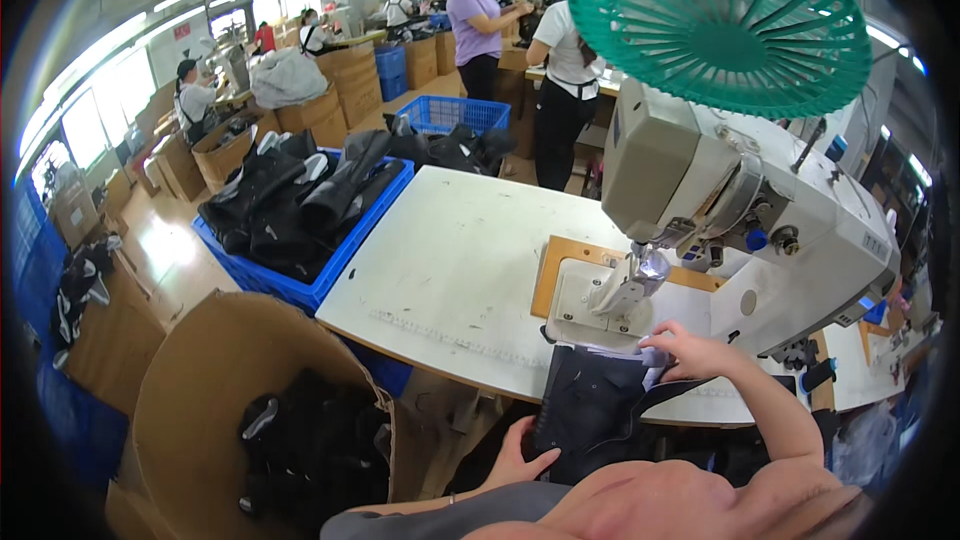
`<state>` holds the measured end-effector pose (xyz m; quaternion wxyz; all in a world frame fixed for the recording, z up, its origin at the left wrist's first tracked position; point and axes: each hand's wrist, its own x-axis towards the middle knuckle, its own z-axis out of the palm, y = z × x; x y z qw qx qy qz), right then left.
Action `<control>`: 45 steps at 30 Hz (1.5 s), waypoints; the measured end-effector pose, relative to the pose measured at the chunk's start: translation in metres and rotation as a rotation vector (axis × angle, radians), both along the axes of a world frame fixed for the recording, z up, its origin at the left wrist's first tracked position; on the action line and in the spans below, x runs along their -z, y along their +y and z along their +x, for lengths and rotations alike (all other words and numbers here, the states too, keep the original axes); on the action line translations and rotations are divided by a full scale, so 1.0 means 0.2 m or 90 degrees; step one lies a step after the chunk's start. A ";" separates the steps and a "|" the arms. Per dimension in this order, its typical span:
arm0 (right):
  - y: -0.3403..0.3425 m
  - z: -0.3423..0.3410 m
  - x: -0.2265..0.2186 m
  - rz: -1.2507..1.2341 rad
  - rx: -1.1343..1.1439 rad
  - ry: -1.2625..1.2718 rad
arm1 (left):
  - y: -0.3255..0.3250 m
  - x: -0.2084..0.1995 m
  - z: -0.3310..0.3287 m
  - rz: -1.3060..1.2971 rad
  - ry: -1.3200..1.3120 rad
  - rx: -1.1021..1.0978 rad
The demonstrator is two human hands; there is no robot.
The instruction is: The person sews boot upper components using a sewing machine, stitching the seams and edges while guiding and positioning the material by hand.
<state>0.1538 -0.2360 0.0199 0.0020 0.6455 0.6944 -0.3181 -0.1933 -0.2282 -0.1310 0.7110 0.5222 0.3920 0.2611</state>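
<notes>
Black piece (590, 400) at near edge of surface (450, 260), between both hands, long axis seemingly pointing toward machine (650, 150). Left grip (518, 455) holds lower left edge; right grip (682, 352), nearer machine, pinches upper right.

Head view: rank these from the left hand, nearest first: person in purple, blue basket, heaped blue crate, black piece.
1. Black piece, in the left hand.
2. Heaped blue crate, left of the table.
3. Blue basket, beyond the table.
4. Person in purple, behind the basket.
</notes>
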 end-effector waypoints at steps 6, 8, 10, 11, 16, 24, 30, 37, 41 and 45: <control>0.02 -0.04 0.04 0.059 0.060 -0.035 | 0.36 -0.39 0.17 0.911 0.100 0.143; 0.01 -0.07 -0.02 0.347 -0.141 -0.160 | 0.48 -0.48 0.35 1.072 0.086 0.134; 0.00 -0.10 -0.06 0.378 -0.151 -0.138 | 0.55 -0.52 0.47 0.989 0.113 0.298; -0.02 -0.12 -0.08 0.291 -0.083 -0.106 | 0.57 -0.51 0.51 0.894 0.144 0.454; -0.09 -0.16 -0.07 0.169 0.093 -0.058 | 0.56 -0.42 0.52 0.903 0.105 0.397; -0.08 -0.02 -0.12 -0.062 0.325 0.317 | 0.59 -0.42 0.43 0.827 0.218 0.383; -0.10 -0.05 -0.08 -0.052 0.396 0.132 | 0.62 -0.43 0.42 0.813 0.323 0.439; -0.12 -0.05 0.00 0.073 0.331 0.009 | 1.01 -0.36 0.64 0.448 0.241 0.783; -0.16 -0.06 0.01 0.117 0.289 0.000 | 1.17 -0.40 0.73 0.084 0.273 0.967; -0.20 -0.04 0.03 0.125 0.348 0.043 | 1.15 -0.42 0.76 0.251 0.303 1.060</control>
